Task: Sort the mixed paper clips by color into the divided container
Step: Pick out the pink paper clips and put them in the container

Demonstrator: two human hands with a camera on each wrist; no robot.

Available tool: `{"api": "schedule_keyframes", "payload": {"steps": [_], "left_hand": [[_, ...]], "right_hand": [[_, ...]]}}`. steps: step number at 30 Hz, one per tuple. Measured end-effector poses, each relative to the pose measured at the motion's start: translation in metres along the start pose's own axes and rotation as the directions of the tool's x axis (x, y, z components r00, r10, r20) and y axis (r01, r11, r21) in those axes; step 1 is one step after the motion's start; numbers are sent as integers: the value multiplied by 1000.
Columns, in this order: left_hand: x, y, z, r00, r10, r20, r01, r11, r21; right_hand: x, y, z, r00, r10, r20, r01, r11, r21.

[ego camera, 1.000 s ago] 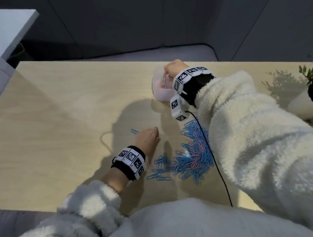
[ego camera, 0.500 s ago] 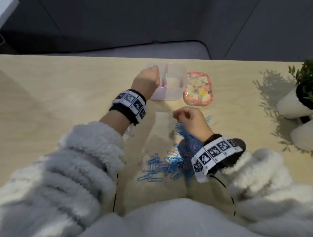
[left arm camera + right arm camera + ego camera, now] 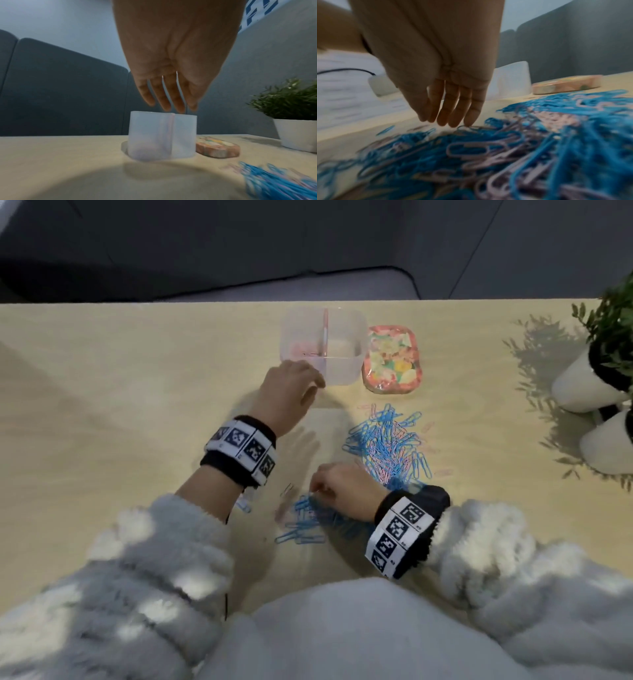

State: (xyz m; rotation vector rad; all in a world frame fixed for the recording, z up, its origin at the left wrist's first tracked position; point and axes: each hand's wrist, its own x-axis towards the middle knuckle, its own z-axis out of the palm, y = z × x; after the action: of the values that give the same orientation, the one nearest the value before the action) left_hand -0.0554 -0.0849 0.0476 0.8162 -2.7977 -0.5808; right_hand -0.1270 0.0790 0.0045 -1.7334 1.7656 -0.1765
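A translucent divided container (image 3: 344, 371) stands at the back of the table, with pink clips (image 3: 303, 350) in its left compartment. My left hand (image 3: 298, 392) hovers at its front left corner; in the left wrist view the left hand (image 3: 169, 100) has straight fingers just above the container's rim (image 3: 163, 116) and holds nothing. A mixed pile of blue and pink paper clips (image 3: 387, 446) lies in front. My right hand (image 3: 329, 486) reaches down to the near clips (image 3: 301, 522); the right hand's (image 3: 448, 115) straight fingertips touch the pile (image 3: 505, 148).
A colourful patterned lid (image 3: 392, 359) lies right of the container. Two white plant pots (image 3: 582, 381) stand at the right edge. A lone blue clip (image 3: 244, 506) lies by my left wrist. The table's far edge runs just behind the container.
My left hand has drawn back from the container toward me with its fingers now straight. My right hand has moved nearer and down onto the close part of the pile.
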Motion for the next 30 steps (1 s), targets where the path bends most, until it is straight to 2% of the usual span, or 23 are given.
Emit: {"api": "schedule_keyframes", "payload": {"steps": [4, 7, 11, 14, 19, 20, 24, 30], "left_hand": [[-72, -3, 19, 987, -91, 135, 88, 996, 24], [-124, -7, 31, 973, -144, 181, 155, 987, -50], [-161, -9, 41, 957, -180, 227, 202, 976, -76], [-169, -12, 50, 961, -135, 241, 157, 985, -76], [-170, -18, 51, 964, -113, 240, 142, 984, -106], [-170, -20, 50, 966, -96, 240, 124, 987, -105], [-171, -20, 51, 966, -8, 258, 19, 999, -41], [-157, -16, 56, 966, 32, 255, -65, 990, 122]], "right_hand": [[16, -14, 14, 996, -83, 14, 84, 990, -114], [22, -15, 19, 988, -145, 46, 150, 978, -147], [18, 4, 12, 998, -65, 8, 66, 997, -51], [16, 24, 1, 998, -3, -59, 4, 1000, 18], [9, 30, -10, 970, 29, -241, -45, 997, -60], [6, 25, -9, 973, 11, -231, -30, 996, -78], [-7, -2, 8, 999, 13, -53, -22, 985, -173], [-3, -7, 17, 1000, -8, 9, 10, 956, -292]]}}
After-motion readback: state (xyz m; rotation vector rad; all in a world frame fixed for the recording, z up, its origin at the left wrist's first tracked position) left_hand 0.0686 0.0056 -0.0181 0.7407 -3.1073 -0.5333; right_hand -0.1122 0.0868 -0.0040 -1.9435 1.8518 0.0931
